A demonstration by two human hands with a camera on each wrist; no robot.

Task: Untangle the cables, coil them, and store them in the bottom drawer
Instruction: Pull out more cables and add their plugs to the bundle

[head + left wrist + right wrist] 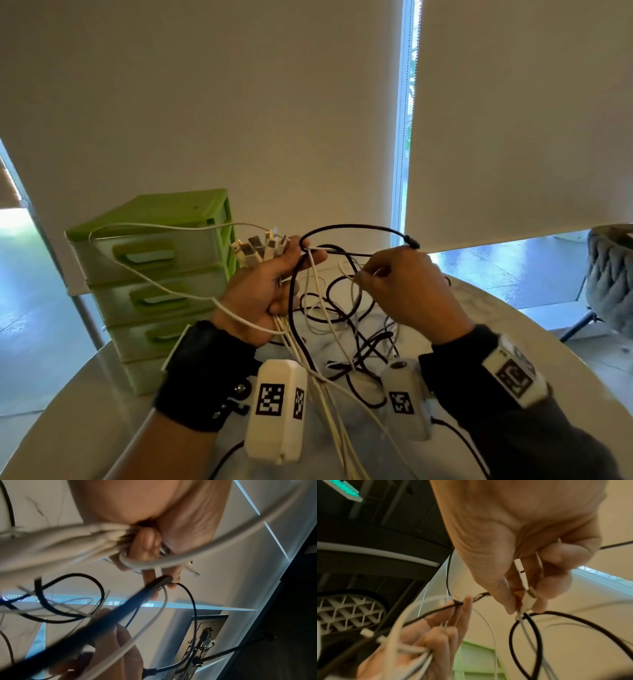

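Observation:
My left hand (270,284) is raised above the table and grips a bundle of white cables (308,363); several USB plug ends (260,248) stick up past its fingers. A black cable (356,228) loops from that hand's fingertips over to my right hand (400,291). In the right wrist view, the right hand (529,582) pinches the white plug end of a thin white cable (528,601) between thumb and fingers. Below both hands, black and white cables lie tangled (356,325) on the table. The green drawer unit (154,277) stands at the left, its drawers closed.
The round white table (513,329) carries the tangle and the drawer unit. Pale roller blinds (513,120) hang behind it. A grey woven seat (613,274) stands at the far right. One white cable (144,274) arcs across the drawer fronts.

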